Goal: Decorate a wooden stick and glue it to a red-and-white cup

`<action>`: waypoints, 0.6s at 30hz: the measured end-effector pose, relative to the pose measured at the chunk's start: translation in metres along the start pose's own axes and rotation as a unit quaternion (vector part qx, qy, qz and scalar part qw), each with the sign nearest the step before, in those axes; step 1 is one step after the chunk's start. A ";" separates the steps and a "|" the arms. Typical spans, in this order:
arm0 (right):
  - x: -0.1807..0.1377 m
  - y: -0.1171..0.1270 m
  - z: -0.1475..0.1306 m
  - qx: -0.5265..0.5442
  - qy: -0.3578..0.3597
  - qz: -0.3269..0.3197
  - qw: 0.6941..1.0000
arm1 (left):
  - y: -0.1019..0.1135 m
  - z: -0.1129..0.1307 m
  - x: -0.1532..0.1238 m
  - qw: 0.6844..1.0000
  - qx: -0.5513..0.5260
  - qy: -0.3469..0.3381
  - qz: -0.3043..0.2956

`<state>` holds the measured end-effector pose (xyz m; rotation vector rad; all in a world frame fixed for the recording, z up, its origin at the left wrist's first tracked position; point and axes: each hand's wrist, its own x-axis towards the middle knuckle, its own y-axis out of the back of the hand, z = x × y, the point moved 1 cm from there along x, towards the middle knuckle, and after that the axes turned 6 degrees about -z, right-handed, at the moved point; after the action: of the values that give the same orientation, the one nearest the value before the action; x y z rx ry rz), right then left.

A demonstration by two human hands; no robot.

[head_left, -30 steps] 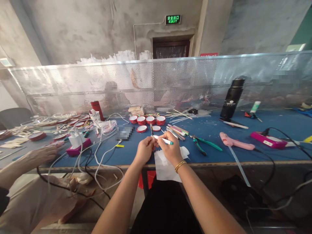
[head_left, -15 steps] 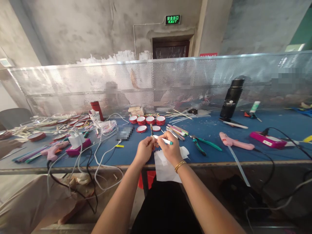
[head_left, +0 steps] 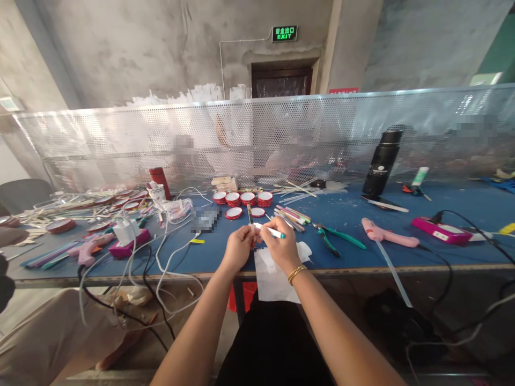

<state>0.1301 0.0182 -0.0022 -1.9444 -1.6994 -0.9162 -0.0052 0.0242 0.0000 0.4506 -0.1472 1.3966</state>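
Close together at the table's front edge, both my hands are closed. My left hand [head_left: 238,247] pinches a narrow flat strip [head_left: 250,213] that points up and away from me; its lower end is hidden by my fingers. In my right hand [head_left: 283,244] is a white marker pen [head_left: 275,231] with a green end, its other end directed at the strip. Whether the tip touches the strip I cannot tell. Beneath my right hand a white sheet [head_left: 277,279] hangs over the edge. Just beyond are red-rimmed round discs [head_left: 233,213], several of them stacked.
Right of my hands lie coloured sticks [head_left: 295,215], green-handled pliers [head_left: 341,236] and a pink glue gun [head_left: 388,236]. A black flask [head_left: 382,163] stands farther back. On the left are white cables [head_left: 161,252], another pink glue gun [head_left: 85,249] and a co-worker's leg [head_left: 56,338].
My hands, the strip and the marker pen stay almost where they were. At the far left, the co-worker's hand has shifted left, and a dark shape has come into view.
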 end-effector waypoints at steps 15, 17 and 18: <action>0.000 0.001 -0.001 -0.014 -0.001 0.019 1.000 | 0.000 0.001 0.001 1.000 -0.009 0.004 0.004; 0.000 0.000 -0.001 0.006 -0.004 0.005 1.000 | 0.000 0.001 0.000 1.000 -0.010 -0.003 0.002; 0.000 0.000 -0.001 0.015 -0.007 -0.004 1.000 | 0.000 0.002 0.000 1.000 -0.009 -0.006 0.001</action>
<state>0.1296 0.0173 -0.0015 -1.9290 -1.7200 -0.8769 -0.0049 0.0236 0.0014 0.4440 -0.1704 1.3931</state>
